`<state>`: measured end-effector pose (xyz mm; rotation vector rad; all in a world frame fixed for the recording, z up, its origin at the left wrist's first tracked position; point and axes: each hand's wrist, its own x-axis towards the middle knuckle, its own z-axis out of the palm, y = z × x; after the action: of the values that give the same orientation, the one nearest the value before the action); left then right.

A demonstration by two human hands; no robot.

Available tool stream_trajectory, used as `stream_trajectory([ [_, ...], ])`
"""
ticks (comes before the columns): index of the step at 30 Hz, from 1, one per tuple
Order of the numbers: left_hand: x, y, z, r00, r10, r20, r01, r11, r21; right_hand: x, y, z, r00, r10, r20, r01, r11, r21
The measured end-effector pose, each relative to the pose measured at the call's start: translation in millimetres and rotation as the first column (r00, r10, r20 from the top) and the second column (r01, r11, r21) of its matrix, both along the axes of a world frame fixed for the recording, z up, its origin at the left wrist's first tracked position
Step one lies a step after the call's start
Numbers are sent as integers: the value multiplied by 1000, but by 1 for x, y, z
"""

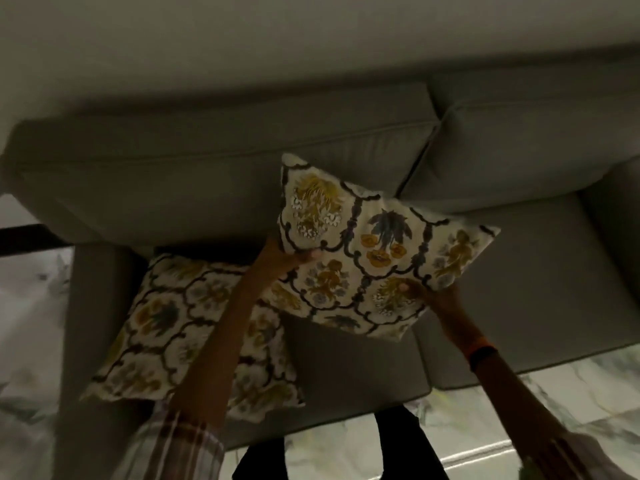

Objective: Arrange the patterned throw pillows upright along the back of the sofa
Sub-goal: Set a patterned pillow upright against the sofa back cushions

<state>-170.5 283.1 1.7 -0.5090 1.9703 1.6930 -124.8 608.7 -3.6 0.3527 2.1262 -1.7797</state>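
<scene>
A cream throw pillow (377, 244) with a yellow and blue floral pattern hangs tilted above the seat, near the middle of the grey sofa (225, 161). My left hand (284, 259) grips its left edge. My right hand (433, 296) holds its lower right edge from underneath. A second pillow (162, 327) of the same pattern lies flat on the left seat cushion, partly under my left forearm. The sofa's two back cushions stand behind both pillows.
The left armrest (93, 306) and right armrest (616, 216) bound the seat. A pale marble floor (485, 427) runs in front of the sofa. A light wall (311, 36) is behind it. My dark trouser legs (398, 445) stand against the seat front.
</scene>
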Motion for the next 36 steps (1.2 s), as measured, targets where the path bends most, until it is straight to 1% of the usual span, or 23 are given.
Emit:
stream_trajectory([
  [1, -6, 28, -9, 1000, 3, -30, -2, 1000, 12, -24, 28, -9, 1000, 27, -13, -27, 999, 30],
  [3, -21, 74, -29, 996, 72, -56, -70, 997, 27, -71, 69, -27, 996, 79, -41, -75, 992, 103],
  [5, -37, 114, -64, 987, 128, -102, -125, 992, 29, -114, 106, -51, 989, 117, -95, -100, 980, 171],
  [8, -55, 159, -100, 972, 208, -112, -204, 978, 45, -165, 144, -87, 979, 167, -119, -146, 974, 172],
  [10, -67, 180, -118, 952, 285, -108, -279, 958, 66, -191, 164, -111, 966, 223, -130, -206, 970, 130],
  [12, -74, 195, -133, 942, 324, -88, -320, 945, 65, -207, 176, -132, 962, 242, -123, -229, 967, 115],
  [15, -76, 203, -148, 932, 359, -48, -356, 932, 69, -213, 188, -155, 967, 247, -63, -240, 965, 111],
  [17, -77, 202, -154, 918, 390, -64, -386, 920, 64, -214, 190, -165, 961, 266, -79, -254, 958, 130],
  [19, -77, 200, -161, 914, 391, -103, -388, 920, 54, -209, 190, -171, 975, 198, -103, -185, 975, 125],
  [21, -72, 204, -156, 906, 398, -146, -404, 915, -16, -194, 186, -178, 995, 66, -80, -56, 990, 126],
  [23, -61, 204, -147, 915, 364, -176, -387, 914, -123, -163, 173, -177, 998, -61, -7, 62, 985, 161],
  [24, -54, 202, -143, 929, 348, -127, -366, 914, -176, -148, 162, -172, 993, -105, 59, 92, 977, 195],
  [26, -40, 195, -138, 938, 336, 81, -305, 916, -260, -117, 135, -164, 972, -127, 195, 78, 968, 240],
  [27, -31, 187, -137, 941, 314, 128, -263, 914, -310, -102, 119, -165, 963, -106, 248, 44, 969, 244],
  [28, -22, 179, -136, 957, 268, 111, -210, 904, -371, -90, 103, -163, 956, -68, 286, -7, 968, 253],
  [29, -11, 167, -133, 980, 191, 64, -144, 888, -437, -77, 83, -165, 952, -21, 305, -60, 966, 251],
  [30, 0, 156, -127, 994, 102, 30, -73, 859, -507, -63, 62, -165, 946, 36, 321, -115, 967, 229],
  [32, 26, 125, -114, 999, -33, 5, 28, 769, -639, -31, 8, -161, 923, 153, 354, -225, 959, 173],
  [34, 50, 88, -106, 994, -103, -24, 54, 689, -722, 1, -45, -158, 890, 236, 390, -301, 947, 114],
  [36, 76, 38, -105, 992, -111, -62, 23, 633, -774, 33, -106, -153, 842, 289, 455, -323, 946, -3],
])
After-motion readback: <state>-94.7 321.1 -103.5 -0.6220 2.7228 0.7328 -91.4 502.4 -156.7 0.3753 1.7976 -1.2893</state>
